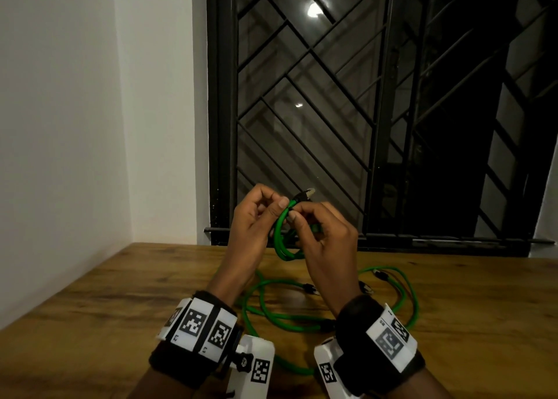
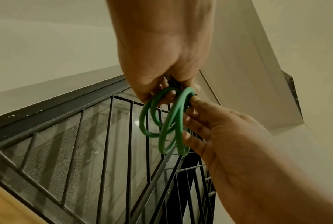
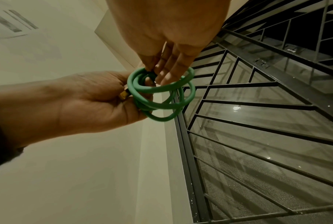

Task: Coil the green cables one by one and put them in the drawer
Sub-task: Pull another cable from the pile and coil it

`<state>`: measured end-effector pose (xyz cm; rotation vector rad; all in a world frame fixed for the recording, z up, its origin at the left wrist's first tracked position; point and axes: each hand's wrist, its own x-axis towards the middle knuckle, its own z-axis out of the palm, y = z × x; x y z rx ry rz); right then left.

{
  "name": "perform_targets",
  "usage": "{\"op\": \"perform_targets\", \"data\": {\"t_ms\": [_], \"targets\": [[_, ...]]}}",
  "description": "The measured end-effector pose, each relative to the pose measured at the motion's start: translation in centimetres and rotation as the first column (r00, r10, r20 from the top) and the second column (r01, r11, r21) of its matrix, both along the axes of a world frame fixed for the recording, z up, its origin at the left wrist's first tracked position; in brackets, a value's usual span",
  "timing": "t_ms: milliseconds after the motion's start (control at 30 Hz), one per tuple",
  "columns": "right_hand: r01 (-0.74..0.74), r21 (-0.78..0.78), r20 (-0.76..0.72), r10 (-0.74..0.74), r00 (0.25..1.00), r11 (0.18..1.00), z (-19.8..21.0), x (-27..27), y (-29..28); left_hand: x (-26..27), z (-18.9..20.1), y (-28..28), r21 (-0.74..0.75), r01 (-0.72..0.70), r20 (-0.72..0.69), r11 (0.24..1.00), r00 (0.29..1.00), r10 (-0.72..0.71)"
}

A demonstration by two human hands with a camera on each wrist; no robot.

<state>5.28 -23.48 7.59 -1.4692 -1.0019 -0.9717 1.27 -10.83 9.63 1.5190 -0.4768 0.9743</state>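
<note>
Coiled green cable (image 1: 283,235) pinched between left hand (image 1: 256,220) and right hand (image 1: 323,235), above table.

A brown wooden table (image 1: 90,323) with a visible grain runs back to a white wall on the left and to a black-barred window at the far edge. Loose green cables (image 1: 302,326) lie directly on its top in wide, overlapping loops near the middle. Several of their dark plug ends (image 1: 311,290) rest on the wood among the loops, and one strand trails towards the near edge.
</note>
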Motion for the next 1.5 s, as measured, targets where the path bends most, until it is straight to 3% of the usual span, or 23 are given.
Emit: {"op": "perform_targets", "data": {"t_ms": [467, 833, 1167, 1500], "targets": [[0.073, 0.081, -0.046, -0.069, 0.997, 0.994, -0.2, 0.5, -0.3, -0.2, -0.2, 0.2, 0.087, 0.015, -0.052, 0.996, 0.999, -0.010], [0.201, -0.039, 0.041, -0.200, 0.979, 0.979, -0.4, 0.4, -0.5, 0.2, -0.5, 0.6, 0.120, 0.002, -0.072, 0.993, 0.997, 0.007], [0.381, -0.145, 0.184, -0.354, 0.917, 0.913, 0.0, 0.1, -1.0, 0.2, -0.7, 1.0, 0.180, -0.012, -0.131, 0.984, 0.991, 0.036], [0.554, -0.214, 0.225, -0.511, 0.829, 0.805, 0.3, -0.1, -1.2, -0.2, -0.5, 1.0, 0.385, -0.202, -0.025, 0.901, 0.973, 0.229]]}}
